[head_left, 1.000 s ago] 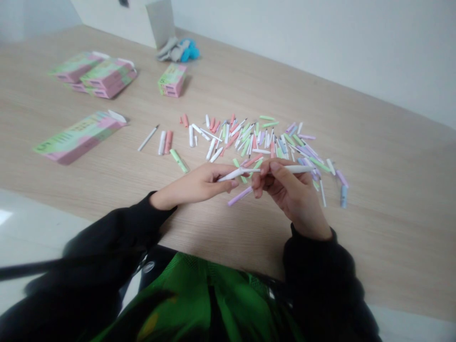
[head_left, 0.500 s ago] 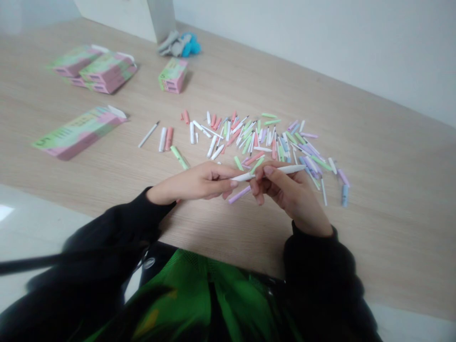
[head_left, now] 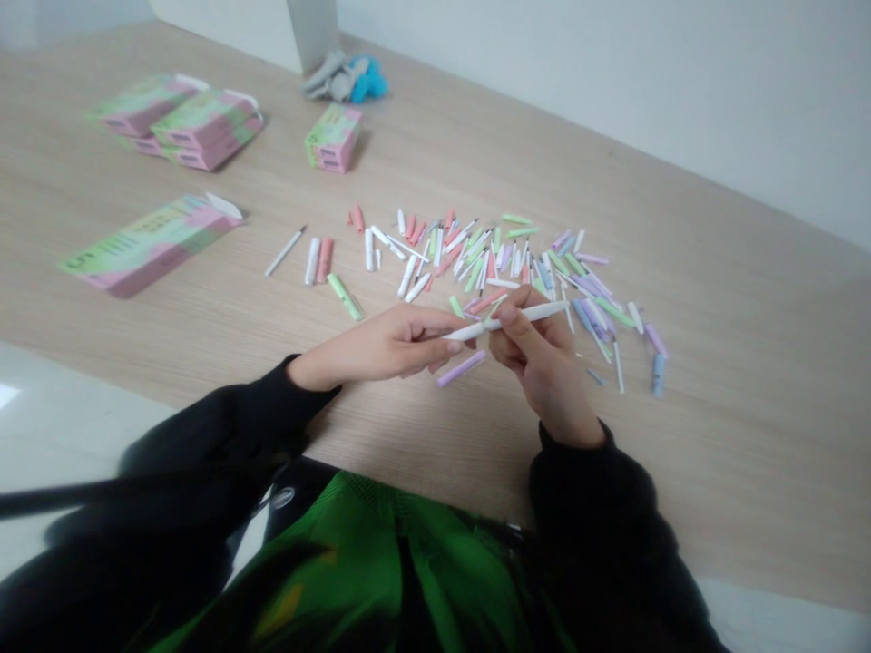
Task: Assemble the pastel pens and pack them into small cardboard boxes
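Both hands meet over the wooden table (head_left: pixel 714 435) and hold one white pen (head_left: pixel 537 314) between them. My left hand (head_left: pixel 387 345) pinches its near end with curled fingers. My right hand (head_left: pixel 537 354) is closed round the pen's middle, the far end sticking out to the right. A lilac pen part (head_left: pixel 461 368) lies on the table just below my fingers. Behind the hands spreads a pile of several pastel pen parts (head_left: pixel 517 263), white, pink, green, lilac and blue.
A flat pink and green box (head_left: pixel 146 245) lies at the left. Further back stands a stack of similar boxes (head_left: pixel 183 122) and a small one (head_left: pixel 333 136). A grey and blue cloth (head_left: pixel 347 77) lies near the wall.
The two pen halves have come together into one pen. My right hand has shifted left and slightly up along it. The view has moved a little.
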`<action>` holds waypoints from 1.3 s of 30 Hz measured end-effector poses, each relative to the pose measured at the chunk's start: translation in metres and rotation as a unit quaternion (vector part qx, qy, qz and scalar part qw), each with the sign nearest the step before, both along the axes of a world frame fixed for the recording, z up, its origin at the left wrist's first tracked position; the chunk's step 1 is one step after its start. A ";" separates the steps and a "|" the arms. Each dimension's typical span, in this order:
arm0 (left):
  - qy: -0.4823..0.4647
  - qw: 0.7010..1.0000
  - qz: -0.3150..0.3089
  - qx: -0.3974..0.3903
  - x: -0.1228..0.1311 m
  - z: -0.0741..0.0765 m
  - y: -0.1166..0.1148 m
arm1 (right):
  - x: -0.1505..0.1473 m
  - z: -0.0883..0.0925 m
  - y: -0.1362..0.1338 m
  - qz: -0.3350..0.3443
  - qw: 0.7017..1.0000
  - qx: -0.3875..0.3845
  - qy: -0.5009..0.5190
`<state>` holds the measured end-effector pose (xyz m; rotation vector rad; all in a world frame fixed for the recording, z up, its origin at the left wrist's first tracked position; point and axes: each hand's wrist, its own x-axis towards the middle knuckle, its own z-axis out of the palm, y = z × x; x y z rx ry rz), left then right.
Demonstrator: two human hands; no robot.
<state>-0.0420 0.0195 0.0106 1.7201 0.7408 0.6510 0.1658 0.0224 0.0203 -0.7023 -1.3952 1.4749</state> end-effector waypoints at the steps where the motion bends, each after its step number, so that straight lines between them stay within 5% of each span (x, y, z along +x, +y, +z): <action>1: -0.003 1.000 -0.007 -0.011 0.000 -0.001 0.000 | -0.001 -0.001 -0.001 -0.008 1.000 0.009 0.004; 8: -0.002 1.000 0.006 -0.021 -0.002 -0.002 -0.001 | -0.006 0.000 -0.005 -0.012 1.000 0.027 -0.003; 17: 0.001 0.997 0.054 0.058 0.002 0.007 0.001 | 0.006 0.011 -0.003 0.014 1.000 -0.020 0.008; 33: -0.006 0.997 0.020 0.069 -0.001 0.001 0.002 | -0.004 -0.003 -0.008 -0.033 0.997 0.040 -0.054; 39: -0.081 0.995 0.012 -0.061 0.001 0.000 -0.003 | -0.012 -0.001 -0.010 -0.039 0.998 0.039 0.000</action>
